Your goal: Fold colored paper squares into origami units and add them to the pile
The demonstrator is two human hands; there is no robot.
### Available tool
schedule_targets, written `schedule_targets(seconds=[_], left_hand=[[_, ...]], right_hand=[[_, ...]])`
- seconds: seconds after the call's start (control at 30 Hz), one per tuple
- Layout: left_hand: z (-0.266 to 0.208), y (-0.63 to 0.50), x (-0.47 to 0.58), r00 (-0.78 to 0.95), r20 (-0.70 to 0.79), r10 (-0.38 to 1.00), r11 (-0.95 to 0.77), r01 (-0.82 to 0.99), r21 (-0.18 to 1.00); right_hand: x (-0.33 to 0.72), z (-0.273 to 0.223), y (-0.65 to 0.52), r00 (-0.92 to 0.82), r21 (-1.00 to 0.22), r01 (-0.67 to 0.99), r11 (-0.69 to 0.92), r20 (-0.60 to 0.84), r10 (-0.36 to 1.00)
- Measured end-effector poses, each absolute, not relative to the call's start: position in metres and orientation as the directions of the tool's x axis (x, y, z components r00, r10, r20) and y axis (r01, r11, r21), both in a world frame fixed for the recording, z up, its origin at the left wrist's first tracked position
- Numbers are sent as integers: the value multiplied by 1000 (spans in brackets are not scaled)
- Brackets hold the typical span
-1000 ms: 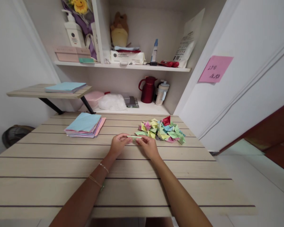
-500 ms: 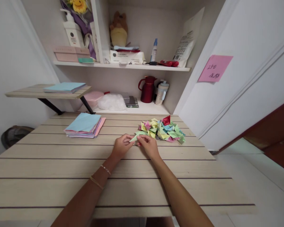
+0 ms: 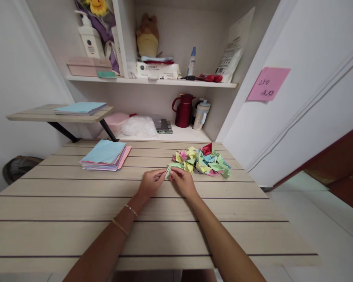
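Note:
Between my two hands, just above the slatted table, is a small folded piece of light green paper point(image 3: 174, 165). My left hand point(image 3: 151, 182) pinches its left end, fingers pressed together. My right hand point(image 3: 182, 181) grips its near right side between thumb and fingers, which cover part of the folds. Directly behind and to the right lies a heap of folded paper boats point(image 3: 202, 161) in green, yellow, pink and blue. A red paper boat point(image 3: 206, 149) tops the heap at the back.
At the left on the table point(image 3: 135, 239) stands a stack of coloured paper sheets point(image 3: 106, 152). A raised wooden shelf point(image 3: 41, 113) holds more blue sheets point(image 3: 80, 108). Behind the table, a red jug point(image 3: 184, 111) and a pale cup point(image 3: 201, 116) stand in the cabinet.
The green paper has turned, its left end now pointing down more steeply. My left fingers have shifted slightly along it; the right hand keeps its hold.

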State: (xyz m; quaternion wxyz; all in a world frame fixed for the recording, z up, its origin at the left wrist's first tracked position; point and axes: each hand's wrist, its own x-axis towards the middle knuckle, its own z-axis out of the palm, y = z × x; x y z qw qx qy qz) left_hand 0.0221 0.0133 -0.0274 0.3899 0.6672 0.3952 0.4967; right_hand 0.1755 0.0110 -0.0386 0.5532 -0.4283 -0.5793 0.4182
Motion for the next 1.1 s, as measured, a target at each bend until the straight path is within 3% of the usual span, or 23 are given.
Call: schedule_targets(seconds=[0.33,0.6,0.77,0.9,1.1], left_hand=[[-23,9,27,167,275,947,-299,144,943],[-25,12,21,122,268,956,-284,138,949],[-24,13,20,63,277,959,-284,178,942],[-24,14,21,50,297,953,-301,169,938],[-25,14,22,20,277,961,-277,158,948]], right_hand=[[178,-37,8,-12,-862,311,399,416,909],[170,-31,0,-163,-850,316,421,389,907],[172,-30,-2,-255,-766,438,471,397,882],[173,-27,-3,-288,-705,501,502,411,865],[173,-25,-4,-303,-708,485,513,414,858]])
